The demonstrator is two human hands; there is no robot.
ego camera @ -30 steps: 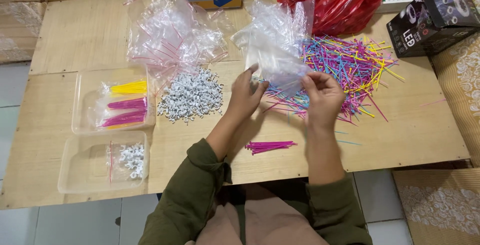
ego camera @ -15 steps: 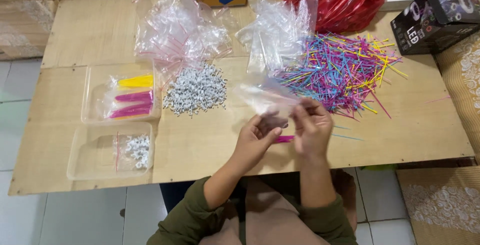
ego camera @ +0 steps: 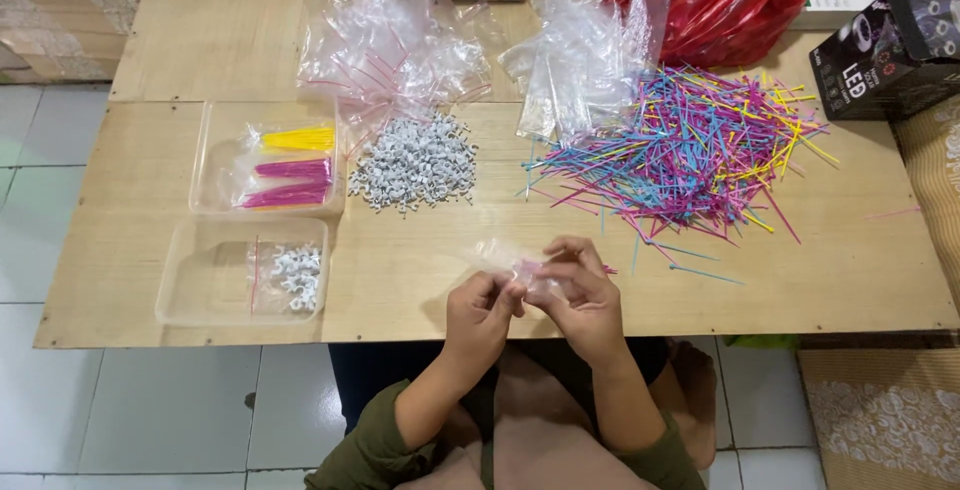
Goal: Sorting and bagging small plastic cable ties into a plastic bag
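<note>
**Entry: clear bag and pink ties, near table edge**

Step in hand, as I judged it: bagging one bundle of pink ties point(ego camera: 572, 272). My left hand point(ego camera: 480, 312) and right hand point(ego camera: 580, 295) met at the 6 o'clock edge of the table point(ego camera: 400, 280), both pinched on the small clear bag point(ego camera: 505, 258), whose loose end trailed toward 10 o'clock. The ties showed only as a pink sliver between my fingers; whether they sat inside the bag or under it could not be told. Next move, by my reckoning, called for the mouth held wide by one hand and the ties fed in straight by the other.

Pose: both forearms rose from 6 o'clock, wrists bent inward, fingertips touching, right hand curled over the bag, left thumb and forefinger closed on its edge.

Around it:
- Tie heap point(ego camera: 680, 150), mixed colours, at 1 o'clock, well apart.
- Empty bags point(ego camera: 585, 60), at 12 o'clock.
- White clips point(ego camera: 415, 160), heaped, at 11 o'clock.
- Upper tray point(ego camera: 210, 130), bagged yellow and pink ties, at 10 o'clock.
- Lower tray point(ego camera: 195, 290), bagged clips, at 9 o'clock.
- Red bag point(ego camera: 730, 0), far edge.
</note>
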